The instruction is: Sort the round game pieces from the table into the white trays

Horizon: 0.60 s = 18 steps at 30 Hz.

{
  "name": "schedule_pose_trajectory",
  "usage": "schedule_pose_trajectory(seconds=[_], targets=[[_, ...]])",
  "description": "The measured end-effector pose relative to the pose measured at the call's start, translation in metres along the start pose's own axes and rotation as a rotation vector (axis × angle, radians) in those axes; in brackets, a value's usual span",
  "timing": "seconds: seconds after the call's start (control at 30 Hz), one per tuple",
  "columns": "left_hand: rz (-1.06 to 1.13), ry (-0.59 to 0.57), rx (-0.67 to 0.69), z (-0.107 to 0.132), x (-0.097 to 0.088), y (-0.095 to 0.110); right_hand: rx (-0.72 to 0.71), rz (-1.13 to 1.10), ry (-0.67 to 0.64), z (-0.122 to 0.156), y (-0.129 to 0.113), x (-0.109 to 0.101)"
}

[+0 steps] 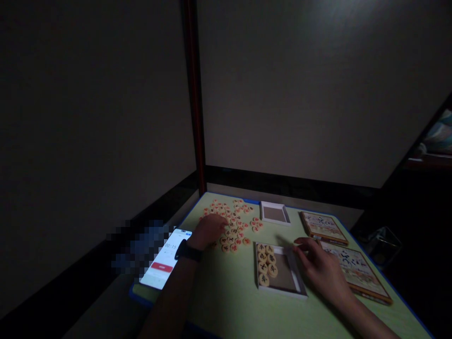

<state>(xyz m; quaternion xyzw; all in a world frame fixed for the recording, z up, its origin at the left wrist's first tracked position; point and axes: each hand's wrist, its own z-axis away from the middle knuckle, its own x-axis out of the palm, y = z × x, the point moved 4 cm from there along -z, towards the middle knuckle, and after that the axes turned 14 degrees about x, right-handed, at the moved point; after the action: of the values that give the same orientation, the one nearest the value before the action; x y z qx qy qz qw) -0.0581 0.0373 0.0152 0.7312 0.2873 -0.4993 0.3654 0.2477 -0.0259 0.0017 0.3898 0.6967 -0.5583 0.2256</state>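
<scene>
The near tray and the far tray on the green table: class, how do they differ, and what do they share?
The near tray holds pieces along its left side; the far tray shows its brown floor right across.
The near tray looks larger in the picture, the far tray smaller.
The right hand is at the near tray's right side; the far tray lies beyond both hands.
Both have pale rims and brown floors.
</scene>
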Motion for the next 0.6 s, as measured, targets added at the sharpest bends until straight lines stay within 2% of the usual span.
schedule_pose_trajectory(seconds=[0.2,0.37,0.5,0.6], targets=[[0.024,-0.05,0.049,-0.001,0.015,0.001,-0.153,0.084,0.083,0.003,0.003,0.006],[0.033,-0.052,0.052,-0.002,0.018,0.002,-0.273,0.121,0.129,0.008,-0.001,0.007],[0.043,-0.05,0.072,-0.002,0.017,0.005,-0.317,0.128,0.143,0.01,-0.006,0.005],[0.051,-0.057,0.074,-0.002,0.021,0.0,-0.326,0.133,0.135,0.011,-0.007,0.007]])
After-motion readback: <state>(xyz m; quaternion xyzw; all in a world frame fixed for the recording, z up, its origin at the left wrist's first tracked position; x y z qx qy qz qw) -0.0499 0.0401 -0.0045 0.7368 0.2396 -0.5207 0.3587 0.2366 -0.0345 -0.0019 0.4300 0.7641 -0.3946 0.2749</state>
